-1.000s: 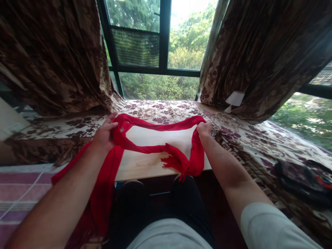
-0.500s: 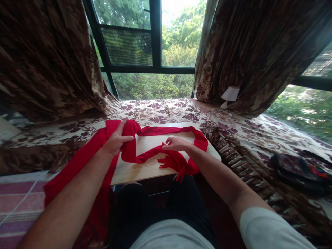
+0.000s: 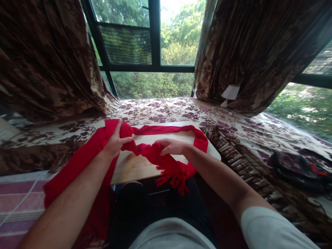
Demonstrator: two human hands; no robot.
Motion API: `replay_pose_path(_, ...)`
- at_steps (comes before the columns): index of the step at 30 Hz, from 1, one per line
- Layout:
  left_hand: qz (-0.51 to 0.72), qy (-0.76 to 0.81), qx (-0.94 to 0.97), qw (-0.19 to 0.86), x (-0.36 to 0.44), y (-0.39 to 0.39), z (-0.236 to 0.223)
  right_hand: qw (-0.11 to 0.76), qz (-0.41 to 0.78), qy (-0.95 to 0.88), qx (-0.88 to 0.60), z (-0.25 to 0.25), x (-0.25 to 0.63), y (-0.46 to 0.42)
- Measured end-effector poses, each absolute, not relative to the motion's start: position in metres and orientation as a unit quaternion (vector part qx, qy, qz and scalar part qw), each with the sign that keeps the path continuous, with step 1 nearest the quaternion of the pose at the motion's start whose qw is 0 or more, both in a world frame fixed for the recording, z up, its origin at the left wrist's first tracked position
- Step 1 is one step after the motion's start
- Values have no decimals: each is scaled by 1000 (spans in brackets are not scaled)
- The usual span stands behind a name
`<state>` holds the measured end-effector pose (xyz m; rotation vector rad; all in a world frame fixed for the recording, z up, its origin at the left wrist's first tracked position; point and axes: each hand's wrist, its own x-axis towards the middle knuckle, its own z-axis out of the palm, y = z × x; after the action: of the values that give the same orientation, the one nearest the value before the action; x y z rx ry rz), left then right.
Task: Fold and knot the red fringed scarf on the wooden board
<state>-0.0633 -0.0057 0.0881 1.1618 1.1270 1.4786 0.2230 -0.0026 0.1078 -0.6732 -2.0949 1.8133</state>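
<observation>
A long red scarf (image 3: pixel 166 130) with a fringed end lies in a loop on a small light wooden table (image 3: pixel 132 167) in front of me. My left hand (image 3: pixel 114 143) pinches the scarf at the loop's left side, thumb against fingers. My right hand (image 3: pixel 169 147) is closed on the near strand and holds it just above the table. The red fringe (image 3: pixel 173 178) hangs over the table's near edge. The scarf's other end trails off the left side, under my left forearm, down toward my lap.
Floral brown bedding (image 3: pixel 166 109) surrounds the table. Patterned curtains (image 3: pixel 49 58) hang on both sides of a dark-framed window (image 3: pixel 153 34). A small white lamp (image 3: pixel 228 94) stands at the back right. A dark bag (image 3: pixel 298 169) lies on the right. My dark-trousered knees sit below the table.
My right hand let go of the loop's right corner, moved left to the near strand and gripped it. The fringe has slid over the table's near edge. My left hand barely moved.
</observation>
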Motion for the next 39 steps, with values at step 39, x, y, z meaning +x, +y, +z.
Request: replay_pose_path(39, 252, 358, 630, 642, -53, -49, 108, 487, 26, -654, -578, 179, 251, 75)
